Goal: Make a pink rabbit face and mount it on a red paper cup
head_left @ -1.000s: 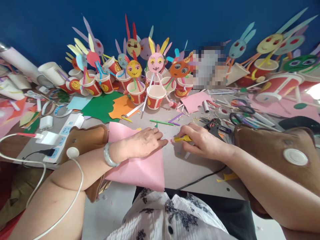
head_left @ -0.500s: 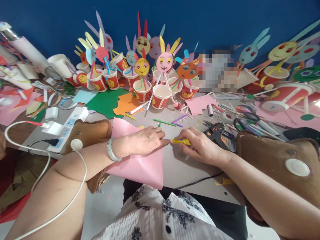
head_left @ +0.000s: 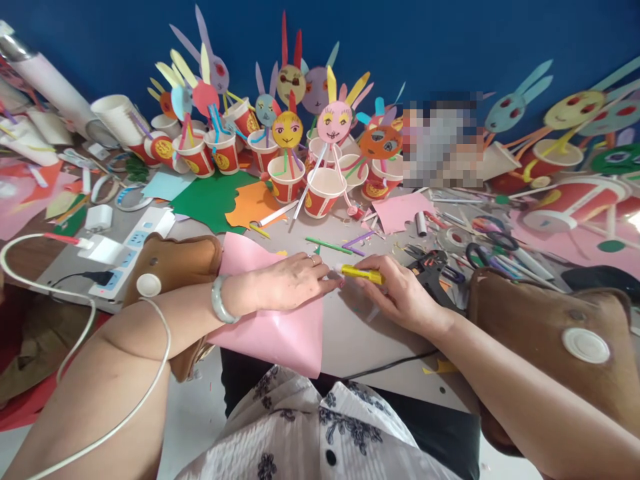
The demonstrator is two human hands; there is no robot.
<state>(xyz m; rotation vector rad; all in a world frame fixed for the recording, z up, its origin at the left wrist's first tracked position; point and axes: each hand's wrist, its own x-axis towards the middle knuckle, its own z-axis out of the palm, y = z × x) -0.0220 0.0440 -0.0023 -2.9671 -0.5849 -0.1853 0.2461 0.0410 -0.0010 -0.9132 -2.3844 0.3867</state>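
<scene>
My right hand (head_left: 403, 293) is closed around a slim yellow tool (head_left: 364, 274), whose pale tip points left; its exact kind does not show clearly. Just left of that tip, my left hand (head_left: 297, 281) rests palm down over a sheet of pink paper (head_left: 280, 340), its fingers bent together toward the right. Whatever lies between its fingertips is too small to make out. On my left wrist is a pale bangle (head_left: 223, 300). Beyond the hands lie a green straw (head_left: 327, 245) and a bent purple straw (head_left: 357, 241).
Paper-cup figures with round drawn faces (head_left: 334, 123) line the blue wall. A black glue gun (head_left: 434, 273), scissors (head_left: 483, 253) and pens lie right. Brown cushion-like pouches (head_left: 530, 333) flank my arms. At left are a power strip (head_left: 131, 250) and a white cable (head_left: 160, 353).
The yellow tool has tilted and lifted slightly, and its pale tip shows more clearly beside my left fingertips. My left hand has stayed almost in place. The whole view has shifted a little.
</scene>
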